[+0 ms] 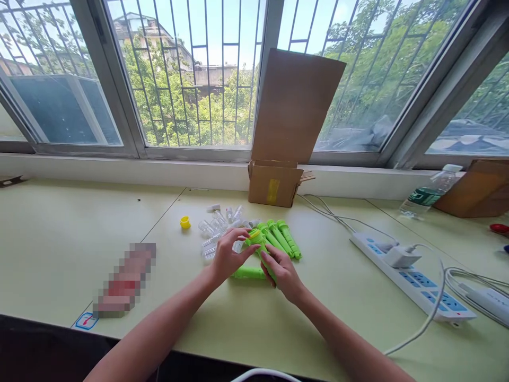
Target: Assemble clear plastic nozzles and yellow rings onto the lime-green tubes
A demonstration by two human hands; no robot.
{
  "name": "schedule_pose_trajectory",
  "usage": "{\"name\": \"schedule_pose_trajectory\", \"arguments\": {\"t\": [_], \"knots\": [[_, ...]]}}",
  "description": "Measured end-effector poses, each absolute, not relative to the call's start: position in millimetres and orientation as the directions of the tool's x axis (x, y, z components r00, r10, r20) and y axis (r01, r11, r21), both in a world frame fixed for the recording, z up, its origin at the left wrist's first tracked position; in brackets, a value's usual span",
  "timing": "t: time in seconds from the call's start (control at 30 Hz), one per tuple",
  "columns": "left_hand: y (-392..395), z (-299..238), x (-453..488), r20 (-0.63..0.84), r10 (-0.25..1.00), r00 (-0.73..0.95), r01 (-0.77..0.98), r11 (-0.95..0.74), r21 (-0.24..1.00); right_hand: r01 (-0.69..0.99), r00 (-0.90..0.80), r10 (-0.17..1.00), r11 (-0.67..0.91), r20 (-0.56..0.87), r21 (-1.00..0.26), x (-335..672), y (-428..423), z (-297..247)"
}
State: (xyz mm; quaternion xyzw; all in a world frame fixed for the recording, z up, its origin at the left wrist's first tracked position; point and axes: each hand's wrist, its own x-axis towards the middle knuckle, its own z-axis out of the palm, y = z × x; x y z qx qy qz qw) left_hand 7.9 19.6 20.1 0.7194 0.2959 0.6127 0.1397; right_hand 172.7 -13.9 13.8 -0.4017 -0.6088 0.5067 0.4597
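Note:
My right hand [281, 271] is wrapped round the body of a green plastic tube [262, 251], shaped like a small flashlight, tilted with its flared end up and to the left. My left hand [233, 252] pinches the yellow ring [255, 234] at that flared end between thumb and fingers. Just beyond the hands, several similar green tubes [284, 239] lie side by side. Another green tube [248, 272] lies crosswise under my hands, partly hidden. To the left of them is a loose group of clear plastic cylinders [212, 227], some covered by my left hand.
A separate yellow ring [185, 223] sits farther left. An open cardboard box [274, 183] stands against the window wall. On the right are a white power strip [411, 281] with cables and a plastic bottle [429, 192]. A blurred-out object [125, 281] lies at left.

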Motion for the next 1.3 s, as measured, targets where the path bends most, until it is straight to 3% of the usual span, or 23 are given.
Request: {"name": "schedule_pose_trajectory", "arguments": {"t": [0.4, 1.3], "knots": [[18.6, 21.8, 8.5, 0.779, 0.624, 0.069, 0.227, -0.770, 0.597, -0.044, -0.272, 0.953, 0.126, 0.133, -0.991, 171.2, -19.7, 21.9], [18.4, 20.7, 7.8, 0.749, 0.654, 0.107, 0.191, -0.753, 0.630, -0.271, -0.347, 0.938, -0.117, -0.016, -0.956, 172.6, -19.3, 23.0]]}}
